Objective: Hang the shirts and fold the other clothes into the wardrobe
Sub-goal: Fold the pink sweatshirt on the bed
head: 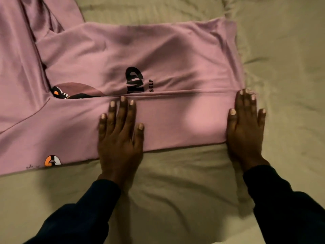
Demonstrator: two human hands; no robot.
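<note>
A bed (281, 67) covered by a wrinkled beige sheet fills the view and carries everything shown. On it lies a pink garment (140, 55), spread across the left and centre, with its near strip folded over so that a straight fold edge runs left to right across the middle. More pink cloth lies bunched at upper left. Black printed lettering (134, 79) sits just beyond the fold edge; an orange-and-white printed motif (51, 161) shows at the garment's near left edge. Two dark sleeves enter from below. The left hand (119, 136) lies flat, fingers straight and spread, pressing the folded strip near its middle. The right hand (246, 127) lies likewise flat, fingers extended, pressing the strip's right end, partly on the sheet. Neither hand grasps anything.
</note>
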